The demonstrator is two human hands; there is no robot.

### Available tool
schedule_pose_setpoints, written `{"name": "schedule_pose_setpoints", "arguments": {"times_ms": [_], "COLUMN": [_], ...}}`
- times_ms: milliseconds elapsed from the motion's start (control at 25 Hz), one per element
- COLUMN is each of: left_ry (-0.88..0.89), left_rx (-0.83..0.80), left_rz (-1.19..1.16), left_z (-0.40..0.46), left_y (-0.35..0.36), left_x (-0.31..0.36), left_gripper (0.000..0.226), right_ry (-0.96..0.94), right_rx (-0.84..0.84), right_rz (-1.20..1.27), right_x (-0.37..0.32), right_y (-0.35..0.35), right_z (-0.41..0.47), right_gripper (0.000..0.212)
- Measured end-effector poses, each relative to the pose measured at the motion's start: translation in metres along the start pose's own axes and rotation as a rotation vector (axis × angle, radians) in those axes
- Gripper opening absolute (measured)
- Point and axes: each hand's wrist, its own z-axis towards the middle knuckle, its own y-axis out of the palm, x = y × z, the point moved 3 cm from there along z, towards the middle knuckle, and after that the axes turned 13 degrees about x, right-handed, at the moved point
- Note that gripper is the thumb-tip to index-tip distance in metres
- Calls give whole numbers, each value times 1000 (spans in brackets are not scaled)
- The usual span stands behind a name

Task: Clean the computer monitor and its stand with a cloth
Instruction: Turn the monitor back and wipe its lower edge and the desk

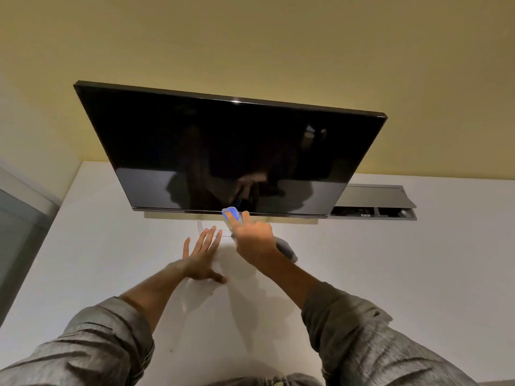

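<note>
- The right hand (255,240) reaches under the bottom edge of the monitor, its index finger stretched up onto a small translucent blue-and-clear piece (231,214) that touches the middle of that edge. The view is poor here, so I cannot tell whether it is a spray bottle's head or part of the stand.
- The other fingers of that hand look curled round something below the blue piece. A soft grey cloth (285,247) shows just to the right of the wrist, seemingly tucked in the palm, though how it is gripped is hidden.
- The left hand (200,257) lies flat, fingers straight and spread, holding nothing. Its fingertips press on the white desk top (390,274), just near the clear flat base of the stand (216,232).
- The wide black flat-screen computer monitor (231,151) stands at the far middle of the desk, dark and switched off, against a yellow wall (250,37). An open grey cable hatch (373,203) is sunk in the desk to its right.
- Judged from this, the step in hand is work on the lower edge and the stand, with the left hand bracing.
- The next move calls for bringing the cloth onto the glass or stand post and wiping with light, even pressure, so the screen does not tip back.
</note>
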Motion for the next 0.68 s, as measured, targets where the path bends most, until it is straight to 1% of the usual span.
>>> {"name": "schedule_pose_setpoints", "arguments": {"times_ms": [120, 280, 440, 560, 680], "left_ry": [16, 22, 9, -13, -30], "left_rx": [-36, -40, 16, 64, 61], "left_rz": [2, 65, 49, 29, 26], "left_z": [-2, -1, -7, -11, -13], "left_y": [-3, -7, -7, -3, -4], "left_x": [6, 10, 14, 14, 17], "left_gripper": [138, 137, 134, 131, 131], "right_ry": [124, 190, 225, 300, 331], "right_rx": [-20, -42, -45, -2, 9], "right_rz": [13, -14, 22, 30, -25], "right_x": [33, 69, 101, 129, 151], "right_y": [8, 13, 10, 11, 16], "right_z": [-15, -34, -52, -68, -82], "right_gripper": [70, 69, 74, 71, 70]}}
